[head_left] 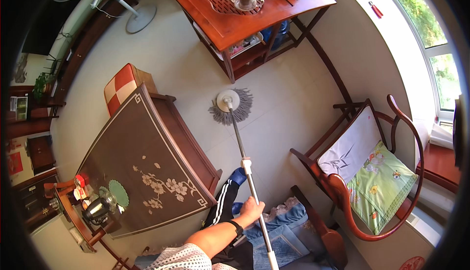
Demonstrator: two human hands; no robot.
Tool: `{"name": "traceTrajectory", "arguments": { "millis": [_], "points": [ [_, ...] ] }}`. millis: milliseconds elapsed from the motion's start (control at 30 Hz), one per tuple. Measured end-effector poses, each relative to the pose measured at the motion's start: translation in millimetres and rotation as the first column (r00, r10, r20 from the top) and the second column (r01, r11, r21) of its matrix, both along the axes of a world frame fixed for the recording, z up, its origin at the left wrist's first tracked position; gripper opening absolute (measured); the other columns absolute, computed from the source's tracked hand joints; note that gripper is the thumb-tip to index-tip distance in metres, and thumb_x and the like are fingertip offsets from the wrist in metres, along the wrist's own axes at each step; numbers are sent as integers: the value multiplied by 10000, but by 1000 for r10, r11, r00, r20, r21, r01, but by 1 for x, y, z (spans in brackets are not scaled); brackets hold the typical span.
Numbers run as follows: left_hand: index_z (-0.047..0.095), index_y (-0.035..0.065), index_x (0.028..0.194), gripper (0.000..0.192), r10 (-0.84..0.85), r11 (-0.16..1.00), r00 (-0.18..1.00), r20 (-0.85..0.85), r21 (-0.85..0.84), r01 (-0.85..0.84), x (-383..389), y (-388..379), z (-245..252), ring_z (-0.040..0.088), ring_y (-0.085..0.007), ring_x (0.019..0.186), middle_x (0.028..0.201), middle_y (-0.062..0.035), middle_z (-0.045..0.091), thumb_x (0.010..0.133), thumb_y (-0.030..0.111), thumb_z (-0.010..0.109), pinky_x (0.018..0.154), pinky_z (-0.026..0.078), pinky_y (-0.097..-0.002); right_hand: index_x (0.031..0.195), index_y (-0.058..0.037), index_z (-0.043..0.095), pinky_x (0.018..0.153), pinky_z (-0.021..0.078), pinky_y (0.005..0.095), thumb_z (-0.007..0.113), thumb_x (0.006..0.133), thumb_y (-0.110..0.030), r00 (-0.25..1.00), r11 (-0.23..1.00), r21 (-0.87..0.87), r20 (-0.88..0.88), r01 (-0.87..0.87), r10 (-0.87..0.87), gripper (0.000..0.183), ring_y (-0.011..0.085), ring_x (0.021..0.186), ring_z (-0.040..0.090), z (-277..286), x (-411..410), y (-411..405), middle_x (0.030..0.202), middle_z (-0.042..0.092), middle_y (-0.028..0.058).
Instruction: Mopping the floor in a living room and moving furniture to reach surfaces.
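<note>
My left hand (251,209) is closed around the metal pole (253,185) of a mop, with a dark band on the wrist. The pole slants away from me to a round white mop plate (227,100), and its near end runs out at the bottom of the view. Grey mop strands (242,104) fan out on the pale tiled floor (279,101), near a leg of the red wooden tea table (209,24). My right hand is out of view. Below my left hand show a black trouser leg with white stripes (222,204) and a blue shoe (238,176).
Left stands a low table with a brown floral cover (125,160), beside a checked stool (123,86). A wooden armchair with a green cushion (385,185) stands right. Behind are a fan base (141,19), a teapot (245,0) and a blue water bottle (281,33).
</note>
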State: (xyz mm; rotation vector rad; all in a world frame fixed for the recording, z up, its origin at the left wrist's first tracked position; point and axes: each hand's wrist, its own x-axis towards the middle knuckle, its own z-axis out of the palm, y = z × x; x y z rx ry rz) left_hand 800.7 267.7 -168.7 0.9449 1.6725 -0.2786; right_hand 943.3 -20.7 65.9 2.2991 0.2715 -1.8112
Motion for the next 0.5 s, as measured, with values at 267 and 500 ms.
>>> {"name": "traceTrajectory", "arguments": {
  "millis": [267,500],
  "points": [
    [633,-35,811,362,-4,971,996,84,239,-16,-72,106,-54,721,-408,797,764,-258,691,842,325,638,701,554,-512,933,21,693,787,556,504,672,843,-254,975,953,212,96,-216,199,290,445,883,701,-91,-42,85,890,715,272],
    [613,-110,1074,427,-48,945,945,-323,292,148,-105,215,-86,737,-391,858,900,-269,724,889,271,557,769,588,-471,1017,-17,610,839,546,523,715,866,-397,959,905,320,116,-281,257,423,448,937,694,-68,-58,227,940,719,259]
  ]
}}
